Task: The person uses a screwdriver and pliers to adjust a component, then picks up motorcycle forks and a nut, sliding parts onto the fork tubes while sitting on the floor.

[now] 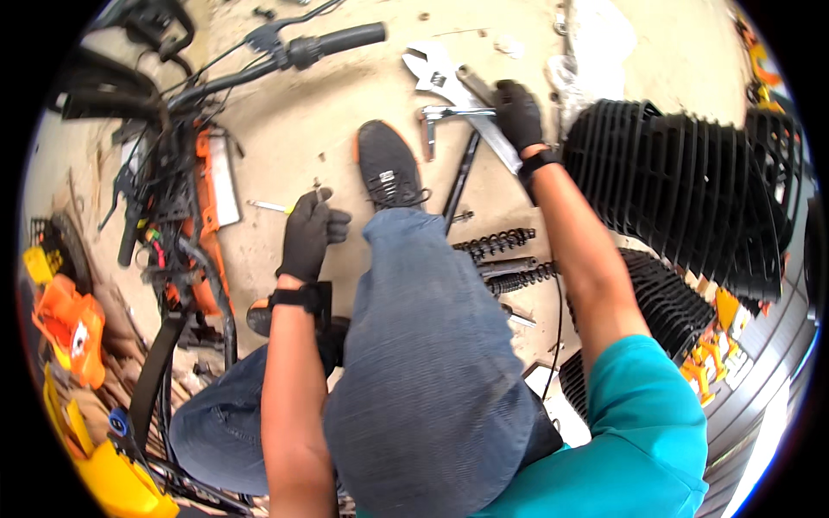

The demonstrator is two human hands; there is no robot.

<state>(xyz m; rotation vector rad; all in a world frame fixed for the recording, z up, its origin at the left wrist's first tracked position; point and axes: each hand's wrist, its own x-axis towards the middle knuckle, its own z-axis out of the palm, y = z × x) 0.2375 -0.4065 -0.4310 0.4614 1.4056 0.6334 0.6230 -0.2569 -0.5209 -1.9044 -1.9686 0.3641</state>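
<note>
My gloved left hand point(311, 229) pinches a small metal bolt point(318, 192); a screwdriver with a yellow tip of handle point(268, 205) lies beside it. My gloved right hand point(518, 116) has its fingers curled down among the tools, touching them; which one it grips is unclear. Under and beside it are a large silver adjustable wrench point(436, 73), a grey metal tube point(472, 82) and a chrome socket wrench point(440, 111). A long black bar point(458, 181) lies below them, near my shoe point(384, 164).
A partly built bike frame with handlebars point(207, 224) fills the left, beside orange plastic parts point(69, 328) and yellow ones point(112, 466). Coil-spring shocks point(509, 246) lie right of my leg. Black ribbed racks point(673, 190) stand at right, with plastic sheeting point(596, 43) above them.
</note>
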